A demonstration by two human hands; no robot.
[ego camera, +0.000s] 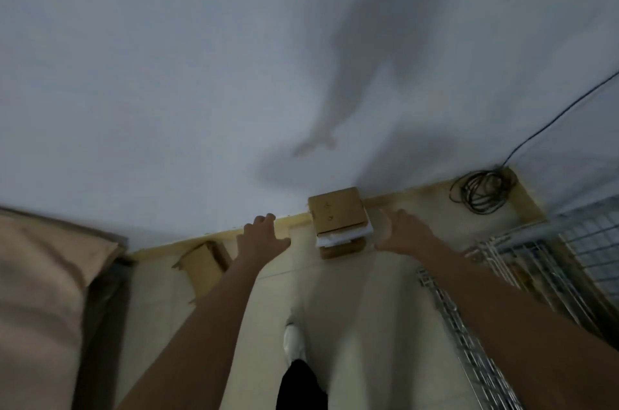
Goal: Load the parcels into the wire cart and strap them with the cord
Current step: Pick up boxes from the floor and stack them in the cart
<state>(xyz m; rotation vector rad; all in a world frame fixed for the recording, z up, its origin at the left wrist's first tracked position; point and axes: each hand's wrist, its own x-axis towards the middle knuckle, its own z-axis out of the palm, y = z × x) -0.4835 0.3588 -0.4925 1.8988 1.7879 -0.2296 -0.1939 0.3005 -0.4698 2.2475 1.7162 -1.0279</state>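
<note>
1. Left hand (259, 235) and right hand (400, 233) reach with fingers spread, holding nothing, flanking the parcel stack (340, 222) on the floor at twelve o'clock.
2. Risk: the white middle parcel (345, 235) could slide out if only the top box is squeezed.
3. Another carton (201, 264) lies at ten o'clock; wire cart (522, 262) and coiled cord (482, 192) at two o'clock.
4. Marks on the top box are unreadable.

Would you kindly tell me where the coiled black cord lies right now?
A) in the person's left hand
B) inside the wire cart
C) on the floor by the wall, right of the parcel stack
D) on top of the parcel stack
C: the cord lies coiled on the floor against the wall, right of the parcel stack, and neither hand touches it.
</note>
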